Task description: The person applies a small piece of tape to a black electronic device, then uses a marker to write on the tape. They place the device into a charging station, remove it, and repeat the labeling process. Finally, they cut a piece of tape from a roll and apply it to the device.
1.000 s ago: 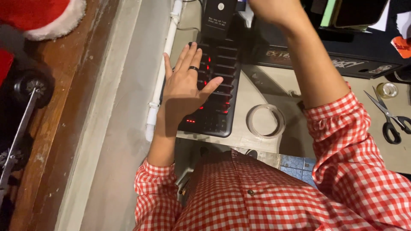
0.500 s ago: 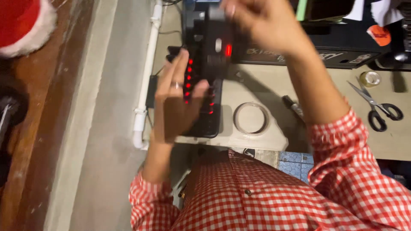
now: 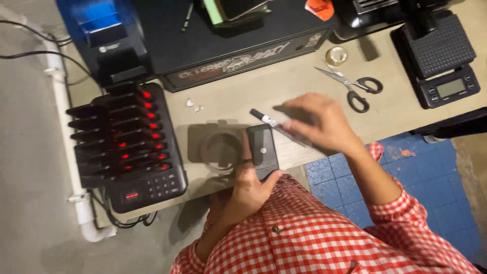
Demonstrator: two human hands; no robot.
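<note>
My left hand (image 3: 248, 189) holds a flat black pager-like device (image 3: 263, 151) upright above the table's front edge, a ring on one finger. My right hand (image 3: 319, 122) hovers blurred over a black marker (image 3: 264, 118) lying on the beige table (image 3: 284, 86); whether its fingers touch the marker I cannot tell. To the left stands a black charging rack (image 3: 127, 147) stacked with several similar devices showing red lights, with a keypad at its front.
A roll of clear tape (image 3: 220, 149) lies by my left hand. Scissors (image 3: 352, 86) and a small tape roll (image 3: 336, 55) lie at the right, near a black digital scale (image 3: 441, 58). A black mat (image 3: 233, 48) and blue box (image 3: 101, 23) sit behind. Cables trail left.
My left hand left the rack and now holds one black device near my body. My right hand came down from above the rack toward the marker. The view shifted right.
</note>
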